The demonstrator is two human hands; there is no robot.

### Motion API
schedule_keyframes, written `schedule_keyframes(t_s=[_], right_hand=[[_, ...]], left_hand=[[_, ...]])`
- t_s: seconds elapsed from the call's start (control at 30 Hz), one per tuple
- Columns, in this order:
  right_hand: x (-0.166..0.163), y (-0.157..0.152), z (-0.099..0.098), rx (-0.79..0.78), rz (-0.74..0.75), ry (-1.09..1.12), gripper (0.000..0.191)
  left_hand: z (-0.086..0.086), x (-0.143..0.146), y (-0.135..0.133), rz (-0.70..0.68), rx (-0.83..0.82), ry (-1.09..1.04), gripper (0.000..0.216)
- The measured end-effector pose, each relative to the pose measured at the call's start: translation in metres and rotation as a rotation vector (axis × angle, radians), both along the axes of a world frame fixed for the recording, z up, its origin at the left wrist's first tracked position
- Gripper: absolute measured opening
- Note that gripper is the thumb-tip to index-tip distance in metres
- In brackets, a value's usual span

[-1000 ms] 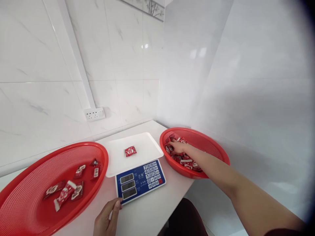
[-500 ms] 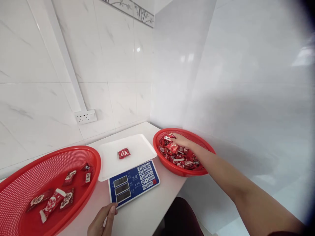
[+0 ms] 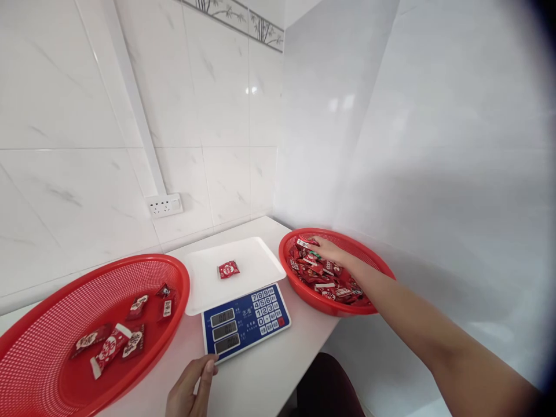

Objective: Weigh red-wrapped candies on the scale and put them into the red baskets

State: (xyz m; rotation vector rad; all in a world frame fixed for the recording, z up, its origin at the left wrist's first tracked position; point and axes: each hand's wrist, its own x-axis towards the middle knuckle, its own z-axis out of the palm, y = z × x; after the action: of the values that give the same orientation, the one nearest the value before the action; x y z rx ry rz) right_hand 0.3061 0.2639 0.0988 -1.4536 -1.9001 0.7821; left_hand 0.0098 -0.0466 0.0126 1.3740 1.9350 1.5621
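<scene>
My right hand (image 3: 328, 250) reaches into the right red basket (image 3: 388, 277), with its fingers closed on a red candy packet (image 3: 305, 242) at the pile's far left. Many red wrapped candies (image 3: 343, 289) lie beneath it. My left hand (image 3: 191, 385) is closed, thumb and forefinger pinched at the near left corner of a blue digital weighing scale (image 3: 249, 339). On the scale's white tray (image 3: 200, 289) lies a single red candy packet (image 3: 228, 269). The palm and some fingers of my right hand are hidden.
At the left stands a larger red mesh basket (image 3: 39, 333) holding several wrapped candies (image 3: 110, 347). Everything rests on a white table (image 3: 260, 382) in a corner. A tiled wall with a socket (image 3: 165, 205) is behind, and a smooth grey wall (image 3: 434, 174) borders the right.
The view has swung slightly left, so everything appears shifted right. Within the right basket, my right hand has lifted or turned a packet a little. My left hand stays at the scale's corner.
</scene>
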Motion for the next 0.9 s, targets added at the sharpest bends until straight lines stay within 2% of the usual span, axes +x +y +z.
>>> schedule_keyframes(t_s=[0.13,0.23,0.4,0.53,0.63,0.8,0.9], right_hand=[[-0.003,-0.002,0.006,-0.005,0.006,0.013,0.026],[-0.018,-0.010,0.014,0.005,0.063,0.007,0.027],[-0.071,-0.039,0.021,0.075,0.261,-0.118,0.022],[-0.118,-0.067,0.015,0.258,0.432,-0.405,0.022],[-0.141,-0.081,0.009,0.298,0.505,-0.475,0.024],[-0.147,-0.086,0.010,0.309,0.597,-0.552,0.043],[-0.138,-0.079,0.012,0.271,0.573,-0.539,0.035]], left_hand=[[0.000,0.002,-0.001,-0.004,0.001,-0.007,0.039],[-0.001,0.000,-0.001,-0.022,-0.014,0.020,0.036],[-0.004,-0.006,-0.002,-0.086,-0.056,0.105,0.034],[-0.006,-0.009,-0.003,-0.073,-0.059,0.113,0.034],[-0.005,-0.010,-0.002,-0.096,-0.041,0.125,0.033],[-0.004,-0.007,-0.003,-0.080,-0.007,0.102,0.031],[-0.004,-0.003,-0.003,-0.049,0.050,0.062,0.031]])
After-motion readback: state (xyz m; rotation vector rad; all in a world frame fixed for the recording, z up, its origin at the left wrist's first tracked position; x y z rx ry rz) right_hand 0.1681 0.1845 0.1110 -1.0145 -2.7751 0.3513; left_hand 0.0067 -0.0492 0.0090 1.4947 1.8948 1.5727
